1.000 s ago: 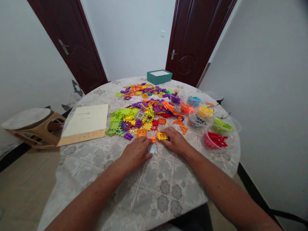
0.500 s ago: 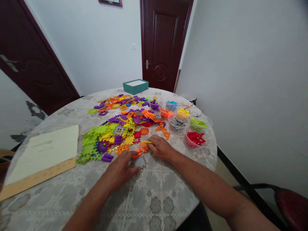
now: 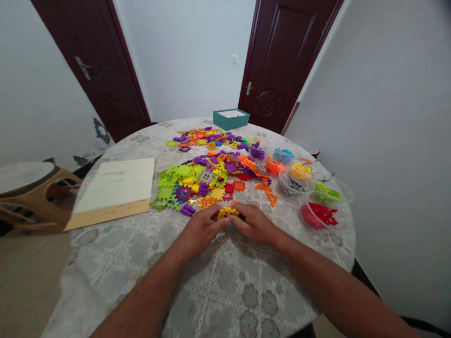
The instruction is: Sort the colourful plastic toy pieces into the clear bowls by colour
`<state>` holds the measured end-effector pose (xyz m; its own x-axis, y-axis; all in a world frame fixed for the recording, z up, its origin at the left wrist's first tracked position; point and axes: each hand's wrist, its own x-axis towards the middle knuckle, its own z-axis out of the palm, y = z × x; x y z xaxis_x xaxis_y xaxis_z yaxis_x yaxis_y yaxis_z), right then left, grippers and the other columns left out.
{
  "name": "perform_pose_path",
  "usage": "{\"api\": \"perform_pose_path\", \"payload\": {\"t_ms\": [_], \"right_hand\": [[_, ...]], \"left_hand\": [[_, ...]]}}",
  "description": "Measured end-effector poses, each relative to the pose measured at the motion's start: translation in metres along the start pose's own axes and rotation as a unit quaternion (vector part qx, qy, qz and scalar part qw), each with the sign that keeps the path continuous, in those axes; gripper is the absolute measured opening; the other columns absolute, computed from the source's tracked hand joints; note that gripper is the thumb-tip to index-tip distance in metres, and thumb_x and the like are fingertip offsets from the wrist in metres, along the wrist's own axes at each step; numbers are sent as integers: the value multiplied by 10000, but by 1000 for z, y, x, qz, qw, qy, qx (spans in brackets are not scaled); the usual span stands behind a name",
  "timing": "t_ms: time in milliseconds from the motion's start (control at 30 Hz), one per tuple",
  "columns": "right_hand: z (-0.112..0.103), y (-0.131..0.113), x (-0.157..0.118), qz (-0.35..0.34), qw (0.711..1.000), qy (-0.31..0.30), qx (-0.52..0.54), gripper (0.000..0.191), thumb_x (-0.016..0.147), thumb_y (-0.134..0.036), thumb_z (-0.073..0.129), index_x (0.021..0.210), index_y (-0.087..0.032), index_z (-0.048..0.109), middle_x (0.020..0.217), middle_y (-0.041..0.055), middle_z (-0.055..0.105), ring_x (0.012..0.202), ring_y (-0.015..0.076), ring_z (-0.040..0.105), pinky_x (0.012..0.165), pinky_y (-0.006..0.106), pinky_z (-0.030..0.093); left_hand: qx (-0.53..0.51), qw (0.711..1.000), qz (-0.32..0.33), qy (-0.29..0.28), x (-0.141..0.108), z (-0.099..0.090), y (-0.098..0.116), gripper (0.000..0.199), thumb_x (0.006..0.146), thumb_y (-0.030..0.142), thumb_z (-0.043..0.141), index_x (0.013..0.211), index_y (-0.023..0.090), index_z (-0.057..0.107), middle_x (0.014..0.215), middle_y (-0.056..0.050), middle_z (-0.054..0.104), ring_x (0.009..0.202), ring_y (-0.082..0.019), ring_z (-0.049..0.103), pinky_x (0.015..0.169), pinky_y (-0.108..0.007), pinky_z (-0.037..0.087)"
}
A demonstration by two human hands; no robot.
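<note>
My left hand (image 3: pixel 200 230) and my right hand (image 3: pixel 256 224) meet just in front of the pile. Between their fingertips they grip a yellow toothed plastic building piece (image 3: pixel 227 212), fingers closed on it from both sides. A bit of orange piece (image 3: pixel 233 203) shows just behind it; whether the two are joined I cannot tell. Beyond the hands lies a heap of interlocking building pieces, among them a yellow square (image 3: pixel 217 193), an orange square (image 3: pixel 239 186), purple pieces (image 3: pixel 188 210) and green ones (image 3: pixel 165 192). My fingers hide part of the held piece.
Clear tubs of sorted pieces line the right side, including a red-filled tub (image 3: pixel 319 215) and a grey-filled tub (image 3: pixel 295 184). A teal box (image 3: pixel 230 121) stands at the back. Cream paper on a board (image 3: pixel 116 188) lies left. A stool (image 3: pixel 38 188) stands beyond the table.
My hands have come together on the yellow piece, which my right hand held before. My left hand has left its place by an orange piece. The view has shifted left.
</note>
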<state>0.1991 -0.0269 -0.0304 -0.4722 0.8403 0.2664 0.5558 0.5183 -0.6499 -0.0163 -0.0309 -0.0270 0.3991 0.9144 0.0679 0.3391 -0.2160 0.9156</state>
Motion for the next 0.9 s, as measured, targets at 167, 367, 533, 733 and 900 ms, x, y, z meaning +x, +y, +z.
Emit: {"api": "perform_pose_path", "payload": {"t_ms": [167, 367, 533, 733, 900], "right_hand": [[-2, 4, 32, -20, 999, 42, -27, 207, 1037, -289, 487, 1067, -191, 667, 987, 55, 683, 908, 184, 631, 806, 287, 466], [17, 10, 67, 47, 964, -9, -262, 316, 1007, -361, 569, 1270, -218, 668, 1290, 124, 622, 1087, 243, 628, 879, 332, 504], [26, 9, 67, 104, 946, -5, -306, 334, 990, -408, 591, 1260, -226, 665, 1260, 121, 610, 1067, 242, 632, 835, 315, 501], [24, 29, 57, 93, 943, 50, -315, 272, 1037, -319, 472, 1189, -197, 663, 1149, 98, 663, 1000, 209, 629, 811, 280, 451], [18, 45, 59, 109, 940, 99, -307, 254, 1031, -254, 422, 916, -185, 638, 876, 67, 668, 802, 185, 586, 699, 276, 372]], "left_hand": [[-108, 986, -72, 106, 2, -9, -3, 296, 908, 481, 628, 854, 192, 656, 839, -8, 648, 729, -174, 630, 627, -292, 560], [-237, 944, -126, 194, 4, -18, -5, 205, 839, 355, 719, 940, 193, 645, 892, -39, 714, 795, -201, 725, 698, -354, 645], [-265, 926, -135, 231, 4, -22, -9, 389, 830, 257, 722, 1206, 224, 627, 982, -62, 739, 819, -214, 755, 689, -364, 659], [-314, 904, -155, 246, 8, -18, -11, 303, 834, 129, 636, 1130, 193, 649, 1042, -97, 727, 890, -200, 752, 778, -342, 657], [-356, 880, -174, 262, 9, -15, -12, 397, 782, 87, 651, 1166, 188, 624, 1116, -110, 709, 976, -202, 735, 796, -311, 643]]}}
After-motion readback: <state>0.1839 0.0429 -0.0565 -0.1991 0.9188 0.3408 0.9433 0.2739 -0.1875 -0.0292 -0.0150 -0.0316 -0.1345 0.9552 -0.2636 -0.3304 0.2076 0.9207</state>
